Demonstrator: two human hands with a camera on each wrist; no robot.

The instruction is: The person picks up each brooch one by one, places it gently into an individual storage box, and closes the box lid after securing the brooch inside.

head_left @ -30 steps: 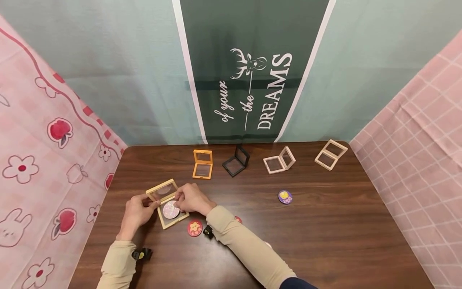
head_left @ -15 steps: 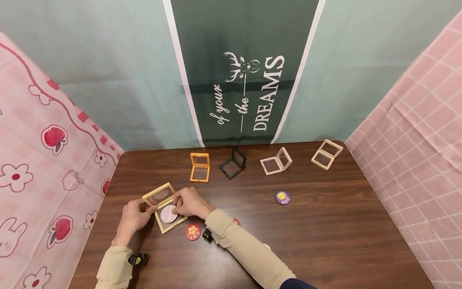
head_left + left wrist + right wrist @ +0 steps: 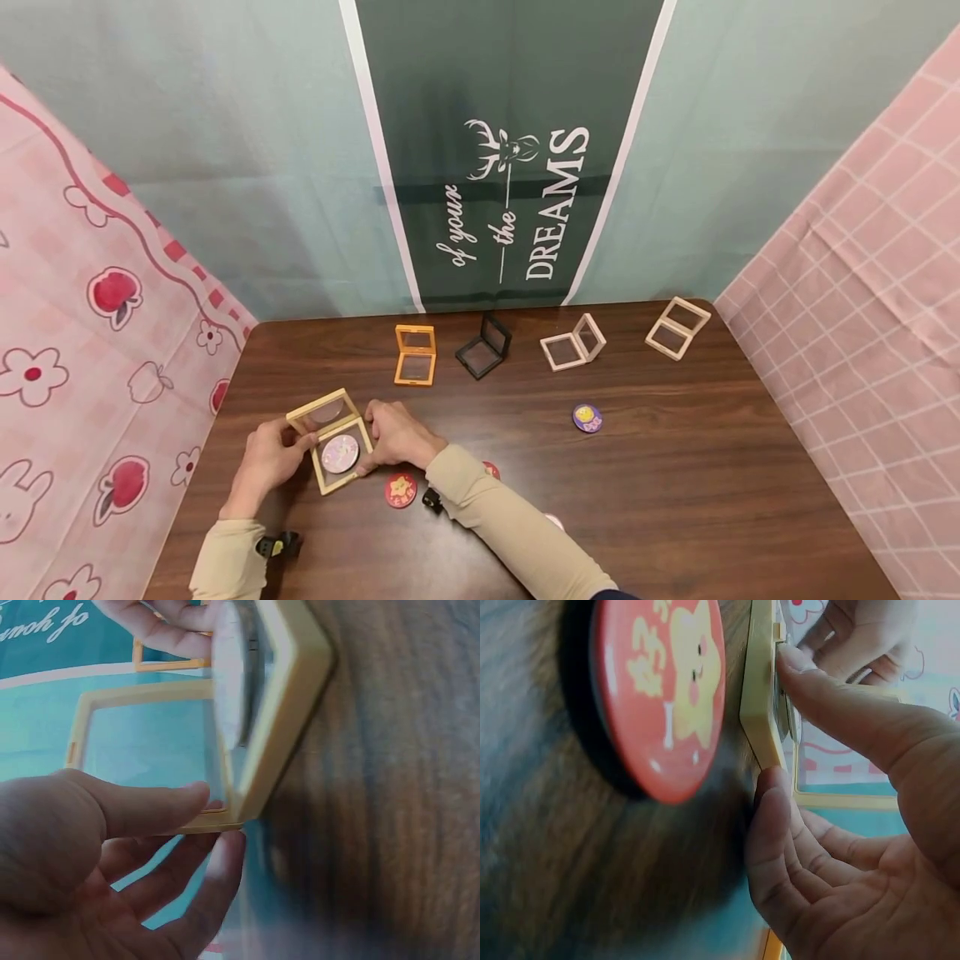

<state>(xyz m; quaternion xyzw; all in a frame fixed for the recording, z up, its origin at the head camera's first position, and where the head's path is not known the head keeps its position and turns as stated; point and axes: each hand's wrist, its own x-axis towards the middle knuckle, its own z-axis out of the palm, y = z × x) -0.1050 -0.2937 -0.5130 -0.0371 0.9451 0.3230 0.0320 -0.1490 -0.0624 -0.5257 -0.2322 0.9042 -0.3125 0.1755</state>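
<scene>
Leaves one red badge (image 3: 491, 470) and a white disc (image 3: 554, 522) partly hidden by the right sleeve (image 3: 517, 525); shows a pinkish badge (image 3: 340, 454), print hard to make out, inside the yellow case (image 3: 337, 428) on the tabletop (image 3: 637, 483); pinches the raised lid (image 3: 315, 403) low on its left with the half-closed left hand (image 3: 268, 462); grips the case's right side with the half-closed right hand (image 3: 397, 435).

Lettered green cloth (image 3: 487, 92) hangs behind the table (image 3: 660, 492).
</scene>
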